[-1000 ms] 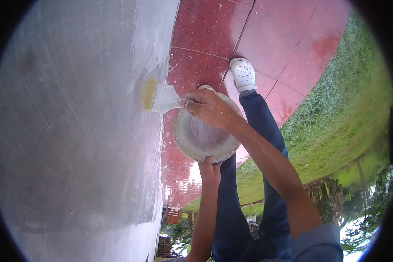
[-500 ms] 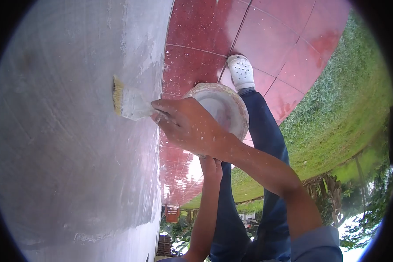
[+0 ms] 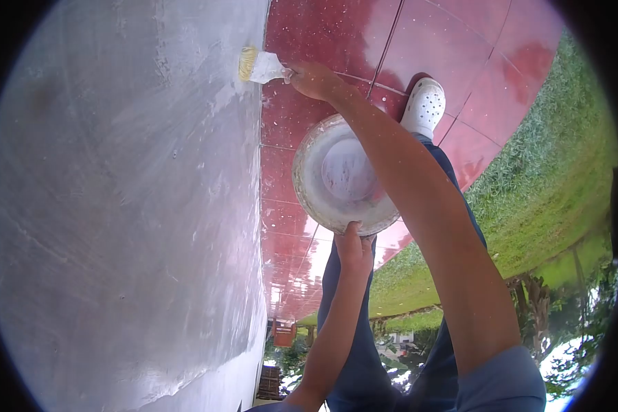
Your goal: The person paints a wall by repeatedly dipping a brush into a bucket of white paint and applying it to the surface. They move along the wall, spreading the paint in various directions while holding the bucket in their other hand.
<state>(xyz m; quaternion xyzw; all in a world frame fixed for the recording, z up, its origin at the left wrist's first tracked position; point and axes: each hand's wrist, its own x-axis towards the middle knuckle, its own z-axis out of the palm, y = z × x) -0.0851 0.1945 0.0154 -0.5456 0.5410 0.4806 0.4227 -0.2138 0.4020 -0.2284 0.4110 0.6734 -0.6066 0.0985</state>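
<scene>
My right hand (image 3: 312,79) is closed round the handle of a paint brush (image 3: 266,68), whose pale bristles touch the grey wall (image 3: 117,206) close to its base. Lower down, my left hand (image 3: 354,247) grips the rim of a round, whitish-stained basin (image 3: 316,196), with the thumb over the edge. Its inside shows a pale, wet-looking bottom. My right forearm passes over the right side of the basin and hides part of it.
Red floor tiles (image 3: 309,41) with white specks run along the wall. A white perforated shoe (image 3: 426,103) stands on them, below my dark-trousered leg. Grass (image 3: 529,199) borders the tiles on the right. Trees and a small orange-red object (image 3: 284,334) show at the bottom.
My right hand and the brush have moved up and to the right, toward the wall's base. The basin now shows more fully and sits slightly lower. The view has shifted a little.
</scene>
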